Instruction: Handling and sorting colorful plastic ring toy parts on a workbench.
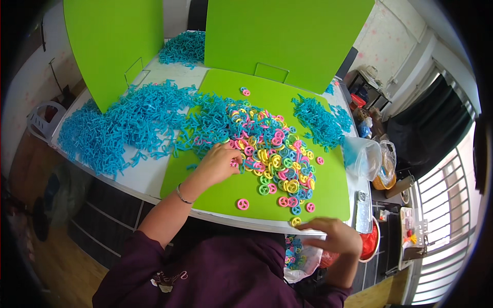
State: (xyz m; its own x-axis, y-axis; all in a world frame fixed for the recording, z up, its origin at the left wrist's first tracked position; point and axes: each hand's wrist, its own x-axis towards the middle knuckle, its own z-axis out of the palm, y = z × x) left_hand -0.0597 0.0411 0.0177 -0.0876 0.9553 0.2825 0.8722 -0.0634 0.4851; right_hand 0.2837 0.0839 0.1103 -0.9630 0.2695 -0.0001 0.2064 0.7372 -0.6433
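Observation:
A heap of small plastic wheels [277, 161] in pink, yellow, green and blue lies on a green board [221, 200]. At the heap's left edge my left hand [221, 161] has its fingers curled, with a pink wheel [234, 164] showing between them. My right hand [331, 236] is at the table's front edge, its fingers smeared by motion and pointing left. Close to those fingertips sits a yellow wheel [296, 222]. Just below the edge, a white plastic bag [308, 259] holds more coloured wheels. Blue forked plastic pieces [208, 120] mix into the heap's far left side.
Large piles of blue pieces [128, 120] cover the table's left, with another pile [318, 120] to the right. Upright green panels [287, 41] stand behind. A clear plastic container [362, 156] and a phone in a clear case [363, 211] are along the right edge.

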